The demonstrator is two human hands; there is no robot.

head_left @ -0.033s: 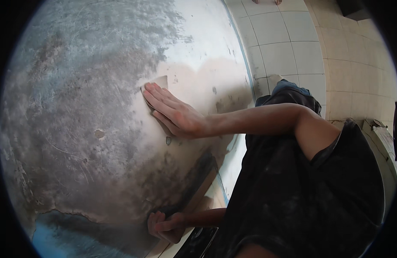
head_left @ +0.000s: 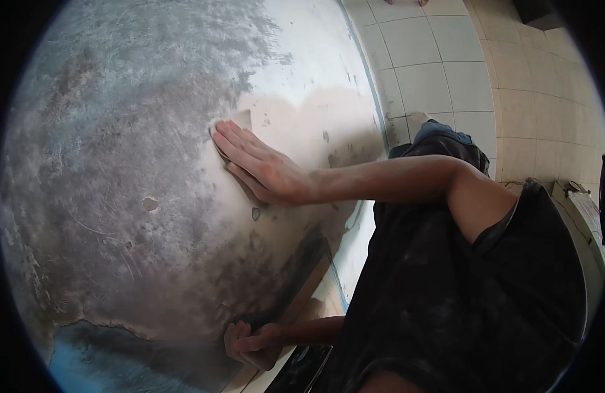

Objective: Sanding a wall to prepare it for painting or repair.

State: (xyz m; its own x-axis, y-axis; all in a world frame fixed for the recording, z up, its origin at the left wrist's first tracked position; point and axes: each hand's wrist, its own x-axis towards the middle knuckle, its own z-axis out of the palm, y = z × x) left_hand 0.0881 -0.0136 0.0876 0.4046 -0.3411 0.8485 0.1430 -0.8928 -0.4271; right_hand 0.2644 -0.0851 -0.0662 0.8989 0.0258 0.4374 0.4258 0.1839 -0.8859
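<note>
My right hand lies with its fingers stretched flat over a pale folded sheet that looks like sandpaper. It presses the sheet against a wall of patchy grey and white. The sheet shows past the fingertips and beside the thumb; the rest is under the palm. Lower in the picture, my left hand is curled into a loose fist by the wall's dark lower part. Nothing sticks out of that fist, though its inside is partly hidden.
A blue line edges the wall beside a grey tiled floor. Beige tiles lie beyond it. Peeled plaster leaves a blue patch at the lower left. A foot and dark clothing take up the right side.
My right hand has slid slightly up and to the left in the picture, taking the sandpaper along the wall. My left hand stays where it was.
</note>
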